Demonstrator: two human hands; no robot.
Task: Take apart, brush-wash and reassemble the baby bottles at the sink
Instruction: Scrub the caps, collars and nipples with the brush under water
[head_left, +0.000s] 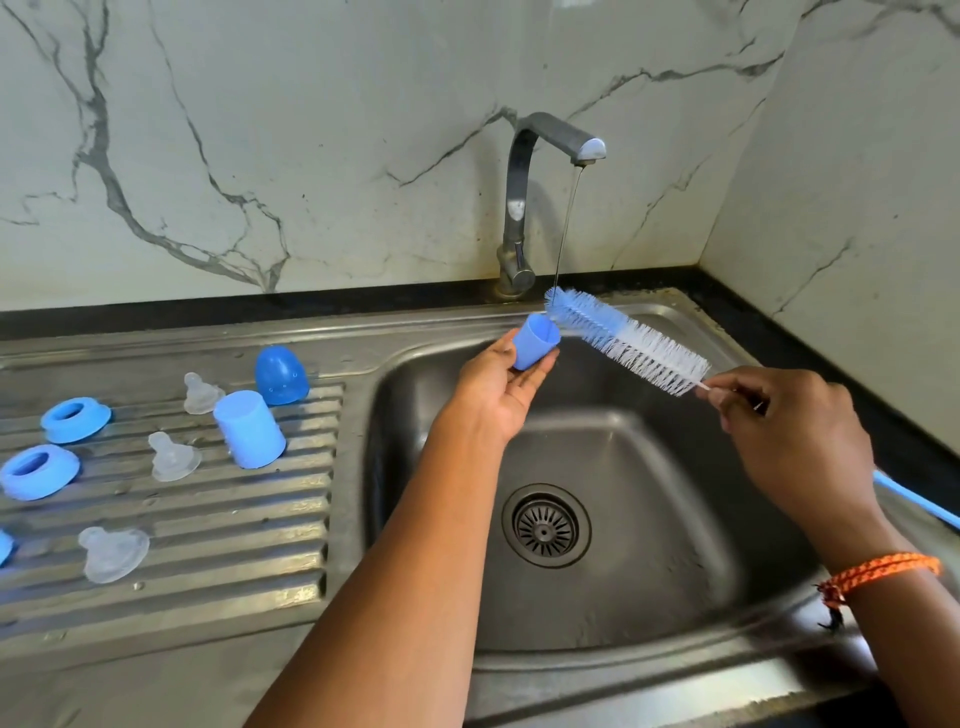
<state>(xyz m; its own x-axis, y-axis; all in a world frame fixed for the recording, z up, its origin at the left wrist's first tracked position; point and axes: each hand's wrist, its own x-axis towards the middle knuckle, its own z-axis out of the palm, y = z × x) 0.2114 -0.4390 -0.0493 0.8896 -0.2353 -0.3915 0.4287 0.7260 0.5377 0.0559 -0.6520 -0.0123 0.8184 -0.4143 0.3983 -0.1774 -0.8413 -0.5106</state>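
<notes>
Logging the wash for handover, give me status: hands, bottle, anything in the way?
Left hand holds small blue bottle. Right hand pinches brush stem, bristle tip under running tap at the bottle mouth. Nothing blocking.

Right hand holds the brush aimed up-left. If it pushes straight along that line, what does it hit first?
Likely the small blue cup held in the left hand. The right hand points the bottle brush up-left, its tip at the cup's rim under the water stream. Depth is unclear; it might pass just behind.

Single head view, close above, forward and down onto the sink (597, 322), perhaps slightly from its right.
</notes>
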